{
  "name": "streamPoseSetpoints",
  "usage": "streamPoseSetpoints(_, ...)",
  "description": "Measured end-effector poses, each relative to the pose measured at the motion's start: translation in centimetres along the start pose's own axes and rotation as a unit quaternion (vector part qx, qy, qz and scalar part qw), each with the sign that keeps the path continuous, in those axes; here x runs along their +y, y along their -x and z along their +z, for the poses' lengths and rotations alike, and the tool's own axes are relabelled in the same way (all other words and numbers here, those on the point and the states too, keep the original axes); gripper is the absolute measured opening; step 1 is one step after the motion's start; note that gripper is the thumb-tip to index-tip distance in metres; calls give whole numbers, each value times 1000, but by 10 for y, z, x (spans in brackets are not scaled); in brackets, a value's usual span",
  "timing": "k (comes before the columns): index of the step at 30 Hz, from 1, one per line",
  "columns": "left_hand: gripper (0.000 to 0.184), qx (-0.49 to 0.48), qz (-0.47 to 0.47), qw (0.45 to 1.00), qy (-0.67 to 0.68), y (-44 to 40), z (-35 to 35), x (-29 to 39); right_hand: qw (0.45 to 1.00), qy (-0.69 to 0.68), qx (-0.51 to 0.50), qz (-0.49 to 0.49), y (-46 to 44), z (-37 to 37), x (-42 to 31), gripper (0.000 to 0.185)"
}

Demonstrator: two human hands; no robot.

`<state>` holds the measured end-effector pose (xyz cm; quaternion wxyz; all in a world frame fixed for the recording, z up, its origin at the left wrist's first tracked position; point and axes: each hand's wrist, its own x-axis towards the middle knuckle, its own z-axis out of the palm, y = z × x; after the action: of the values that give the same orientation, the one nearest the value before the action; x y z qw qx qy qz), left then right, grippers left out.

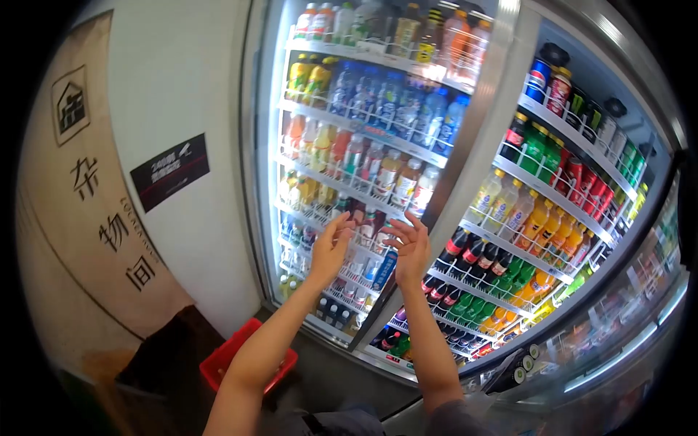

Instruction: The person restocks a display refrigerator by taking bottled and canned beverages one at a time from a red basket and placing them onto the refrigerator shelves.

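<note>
Both bare hands are raised in front of a lit drinks cooler, a small gap between them. My left hand (332,247) has its fingers apart and bent, with nothing in it. To its right, my right hand (409,249) is spread with curved fingers and holds nothing; it is near the cooler's door frame (456,163) and just above a blue label (384,270). Behind the hands are shelves of bottles, with blue-capped water bottles (389,98) higher up and pale-labelled bottles (405,183) nearer the hands.
A second cooler with soda cans (538,80) and orange bottles (536,216) stands on the right. Low on the left is a red basket (231,350). A black sign (169,172) hangs on the white wall, beside a beige curtain (54,189) with dark characters.
</note>
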<state>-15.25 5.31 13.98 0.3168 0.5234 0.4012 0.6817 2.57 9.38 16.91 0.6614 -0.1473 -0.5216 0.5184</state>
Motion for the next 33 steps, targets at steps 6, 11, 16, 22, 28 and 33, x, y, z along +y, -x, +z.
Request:
streamPoseSetpoints(6, 38, 139, -4, 990, -31, 64, -126, 8, 990, -39, -63, 117, 51, 96, 80, 51)
streamPoseSetpoints(11, 35, 261, -23, 965, -24, 144, -217, -7, 965, -58, -129, 220, 104, 146, 157, 56)
streamPoseSetpoints(16, 35, 376, -75, 922, -47, 244, -281, -44, 933, -55, -194, 299, 174, 182, 219, 58)
streamPoseSetpoints(22, 37, 469, -160, 866, -71, 358, -309, -81, 863, -15, -282, 419, 263, 210, 285, 52)
streamPoseSetpoints(28, 31, 569, -227, 787, -67, 459, -320, -142, 793, -11, -303, 528, 347, 207, 342, 48)
streamPoseSetpoints(33, 32, 564, -309, 762, -77, 518, -323, -195, 742, 21, -316, 590, 419, 167, 403, 43)
